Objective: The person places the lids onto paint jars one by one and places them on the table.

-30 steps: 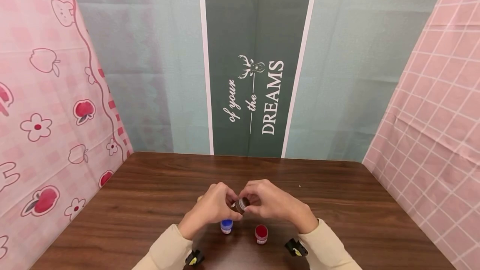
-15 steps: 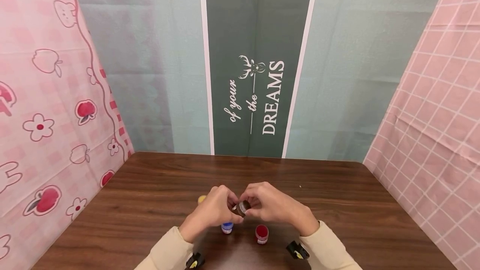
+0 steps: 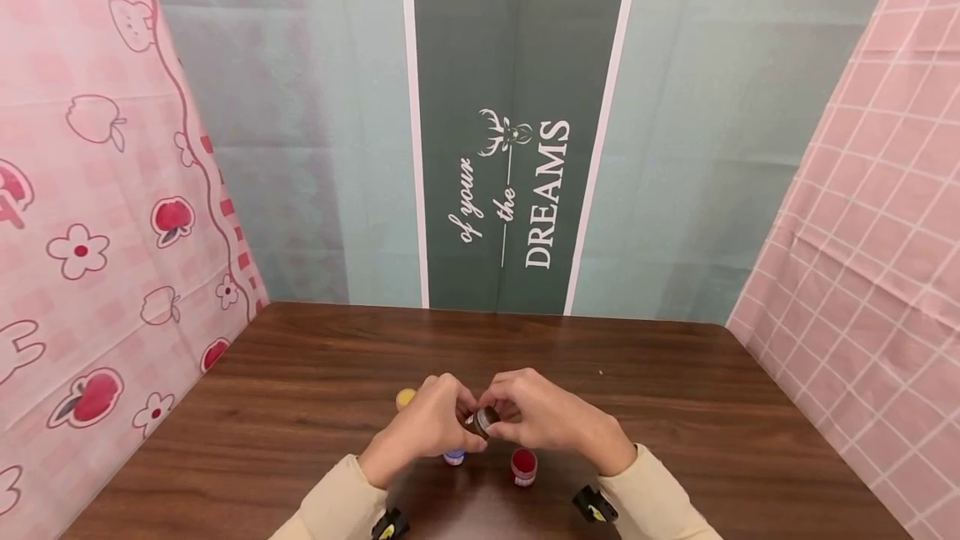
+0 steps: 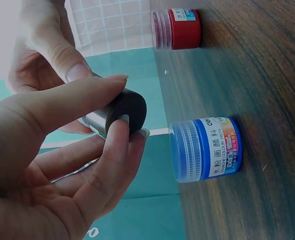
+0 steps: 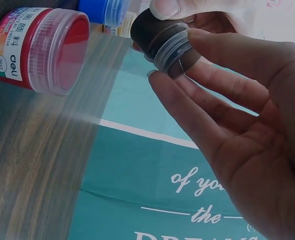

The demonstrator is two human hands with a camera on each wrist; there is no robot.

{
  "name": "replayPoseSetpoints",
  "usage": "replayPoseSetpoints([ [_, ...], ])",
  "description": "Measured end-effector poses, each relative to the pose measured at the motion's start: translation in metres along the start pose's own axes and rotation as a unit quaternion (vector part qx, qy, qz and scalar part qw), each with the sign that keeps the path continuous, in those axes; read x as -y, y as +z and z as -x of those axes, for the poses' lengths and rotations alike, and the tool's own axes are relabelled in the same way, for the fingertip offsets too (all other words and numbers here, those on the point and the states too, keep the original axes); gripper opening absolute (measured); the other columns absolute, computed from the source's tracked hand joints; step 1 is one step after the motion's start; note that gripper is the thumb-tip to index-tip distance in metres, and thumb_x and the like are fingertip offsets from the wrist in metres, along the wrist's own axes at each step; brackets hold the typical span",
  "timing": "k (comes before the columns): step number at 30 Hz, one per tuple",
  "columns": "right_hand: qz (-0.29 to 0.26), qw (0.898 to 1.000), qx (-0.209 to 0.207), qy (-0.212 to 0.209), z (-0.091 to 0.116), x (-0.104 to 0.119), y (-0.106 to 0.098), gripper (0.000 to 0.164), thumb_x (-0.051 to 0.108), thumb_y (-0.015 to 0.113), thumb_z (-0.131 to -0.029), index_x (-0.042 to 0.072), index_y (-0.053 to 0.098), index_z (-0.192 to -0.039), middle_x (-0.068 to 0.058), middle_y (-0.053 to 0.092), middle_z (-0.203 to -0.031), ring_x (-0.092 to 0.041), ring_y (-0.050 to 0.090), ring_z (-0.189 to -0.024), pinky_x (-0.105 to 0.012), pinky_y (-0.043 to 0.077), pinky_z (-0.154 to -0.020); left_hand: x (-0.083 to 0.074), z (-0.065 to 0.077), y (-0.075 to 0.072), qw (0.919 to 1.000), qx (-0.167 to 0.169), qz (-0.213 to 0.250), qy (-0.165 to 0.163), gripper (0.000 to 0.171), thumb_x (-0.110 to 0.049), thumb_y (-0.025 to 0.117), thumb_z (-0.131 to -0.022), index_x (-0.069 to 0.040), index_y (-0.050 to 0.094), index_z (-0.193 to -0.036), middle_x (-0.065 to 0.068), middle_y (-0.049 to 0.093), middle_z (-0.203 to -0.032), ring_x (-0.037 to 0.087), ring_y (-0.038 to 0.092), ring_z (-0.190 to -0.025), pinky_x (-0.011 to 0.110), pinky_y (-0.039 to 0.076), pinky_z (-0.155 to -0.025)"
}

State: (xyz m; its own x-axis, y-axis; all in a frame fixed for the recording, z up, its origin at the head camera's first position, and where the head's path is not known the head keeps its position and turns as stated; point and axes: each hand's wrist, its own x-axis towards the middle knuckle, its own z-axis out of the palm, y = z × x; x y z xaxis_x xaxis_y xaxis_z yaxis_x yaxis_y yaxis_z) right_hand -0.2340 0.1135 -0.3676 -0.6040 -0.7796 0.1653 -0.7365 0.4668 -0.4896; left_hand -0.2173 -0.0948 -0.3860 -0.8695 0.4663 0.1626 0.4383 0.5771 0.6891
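A small dark paint jar (image 5: 152,31) is held up off the table, tilted, between both hands. My left hand (image 3: 429,417) grips its dark body, thumb on one side and fingers on the other. On the clear ridged lid (image 5: 171,52), my right hand (image 3: 546,412) has its thumb and fingertips pinched. Below the hands stand a blue gouache jar (image 4: 220,147) and a red one (image 3: 523,468), both with clear lids on. A yellow-topped jar (image 3: 406,398) shows past the left hand, which partly covers it. The left hand also hides part of the blue jar in the head view.
The jars stand on a dark wood-grain table (image 3: 660,407). Behind it hangs a green cloth (image 3: 495,40) with white lettering. Pink patterned cloths hang at the left (image 3: 82,190) and right (image 3: 885,190). A tiny white speck (image 3: 600,372) lies toward the back.
Both hands keep their hold on the dark jar and have sunk slightly in the head view. More of the yellow-topped jar now shows, less of the blue one.
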Motion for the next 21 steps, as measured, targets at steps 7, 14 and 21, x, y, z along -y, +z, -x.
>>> replayPoseSetpoints([
  [7,0.033,0.999,-0.003,-0.007,-0.0003,-0.0015,0.0013,0.012,0.013,0.077,-0.091,0.007,0.077,-0.101,0.003,0.072,-0.09,0.008,0.061,-0.077,-0.016,0.056,-0.071,0.0004,0.0004,0.0018,1.0,0.007,0.002,0.005,0.017,-0.011,0.093,-0.07,-0.008,0.08,-0.08,-0.003,0.076,-0.07,-0.003,0.06,-0.06,0.019,0.05,-0.055],
  [14,0.023,1.0,0.008,0.017,-0.0015,-0.002,0.0005,0.011,0.021,0.074,-0.095,0.011,0.077,-0.095,0.01,0.069,-0.077,0.007,0.056,-0.065,-0.013,0.05,-0.062,-0.0007,0.0,0.0027,1.0,0.007,-0.001,0.005,0.018,-0.012,0.094,-0.07,-0.009,0.08,-0.081,-0.005,0.075,-0.068,-0.002,0.058,-0.06,0.019,0.049,-0.055],
  [21,0.021,0.999,0.015,0.038,-0.0014,-0.0038,0.0016,0.019,0.028,0.071,-0.098,0.013,0.075,-0.086,0.014,0.06,-0.065,0.007,0.045,-0.053,-0.014,0.043,-0.051,-0.0031,0.0002,0.0047,0.9999,0.01,0.002,0.005,0.018,-0.011,0.093,-0.069,-0.01,0.08,-0.081,-0.005,0.076,-0.069,-0.004,0.059,-0.059,0.018,0.049,-0.055],
])
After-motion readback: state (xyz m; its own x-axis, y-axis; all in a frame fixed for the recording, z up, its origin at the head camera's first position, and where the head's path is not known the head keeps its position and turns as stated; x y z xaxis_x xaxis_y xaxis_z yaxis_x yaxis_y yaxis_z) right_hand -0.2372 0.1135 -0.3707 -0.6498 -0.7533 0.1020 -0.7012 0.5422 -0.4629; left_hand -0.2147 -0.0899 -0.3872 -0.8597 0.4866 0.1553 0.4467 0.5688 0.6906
